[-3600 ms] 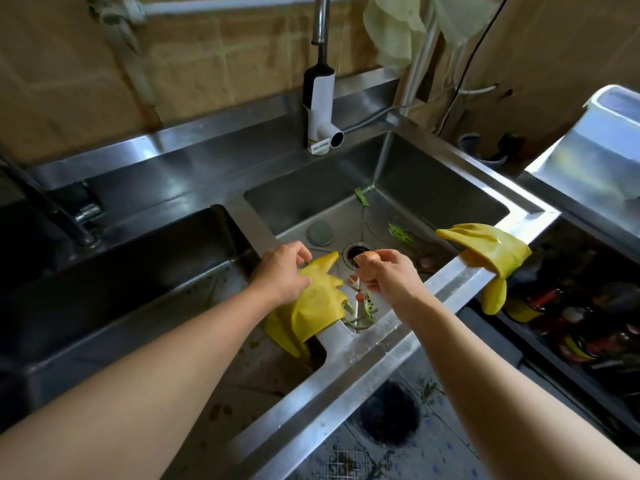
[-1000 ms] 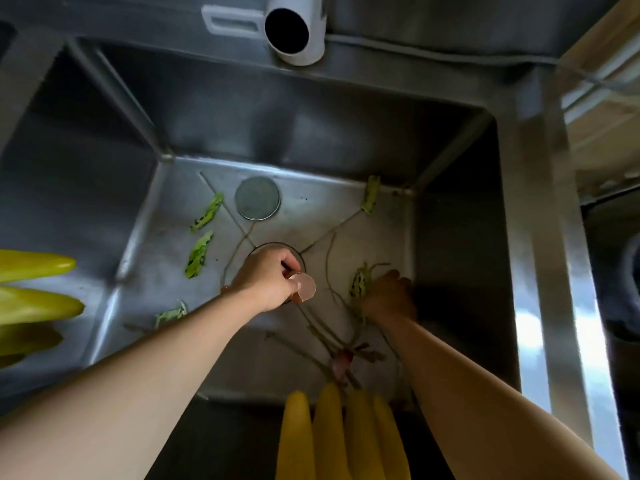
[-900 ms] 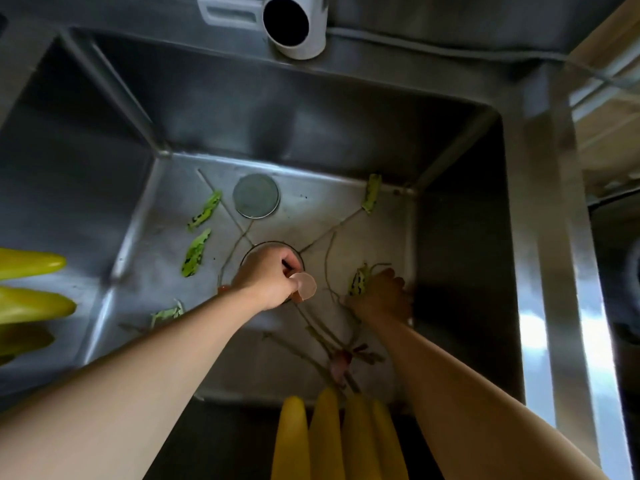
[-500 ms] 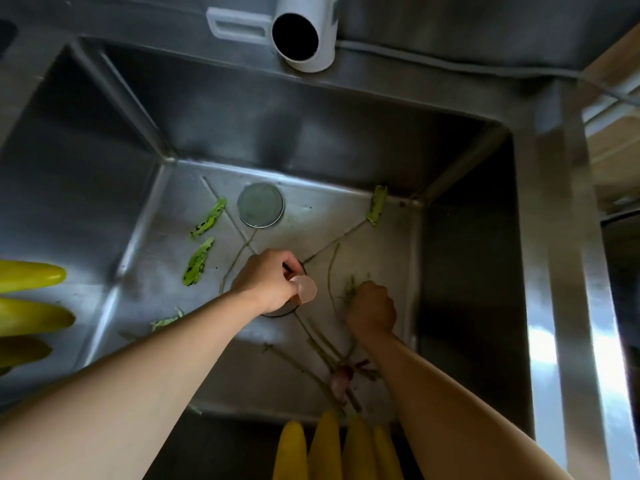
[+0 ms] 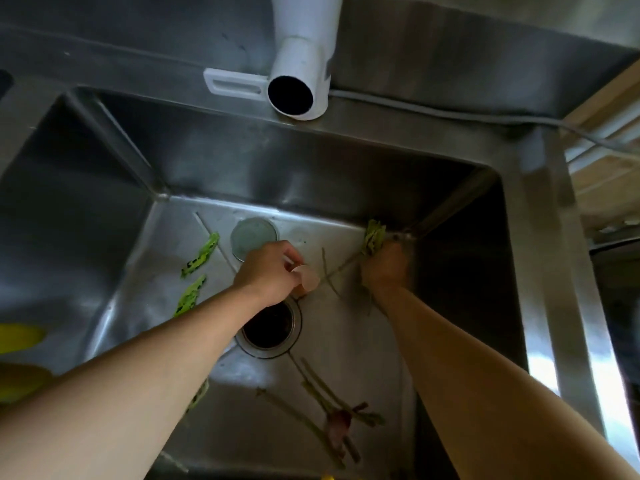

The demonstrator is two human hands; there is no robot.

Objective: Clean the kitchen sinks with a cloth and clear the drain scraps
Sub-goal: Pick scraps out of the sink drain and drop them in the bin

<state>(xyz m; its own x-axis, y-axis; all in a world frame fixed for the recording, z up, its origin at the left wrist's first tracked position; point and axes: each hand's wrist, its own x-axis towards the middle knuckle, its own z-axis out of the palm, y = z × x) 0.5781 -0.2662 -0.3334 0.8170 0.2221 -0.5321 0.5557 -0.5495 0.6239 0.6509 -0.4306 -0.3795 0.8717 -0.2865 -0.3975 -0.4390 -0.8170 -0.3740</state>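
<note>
I look straight down into a steel sink (image 5: 349, 344). My left hand (image 5: 268, 270) hovers above the open drain (image 5: 270, 329) and pinches a piece of pale eggshell (image 5: 306, 277). My right hand (image 5: 382, 268) is at the far right corner of the basin, fingers curled round green scraps, right at a green leaf (image 5: 374, 235) lying there. Two green leaves (image 5: 201, 254) (image 5: 188, 296) lie on the left of the basin floor. Stems and a reddish scrap (image 5: 337, 417) lie near the front.
A white faucet spout (image 5: 299, 77) hangs over the back rim. A round drain cover (image 5: 254, 235) lies flat behind the drain. Yellow glove tips (image 5: 19, 336) show at the left edge. The sink's right rim (image 5: 554, 271) is a wide steel ledge.
My right hand has moved from the middle of the basin to the far right corner leaf. My left hand has kept the eggshell and shifted back off the drain, which now shows open.
</note>
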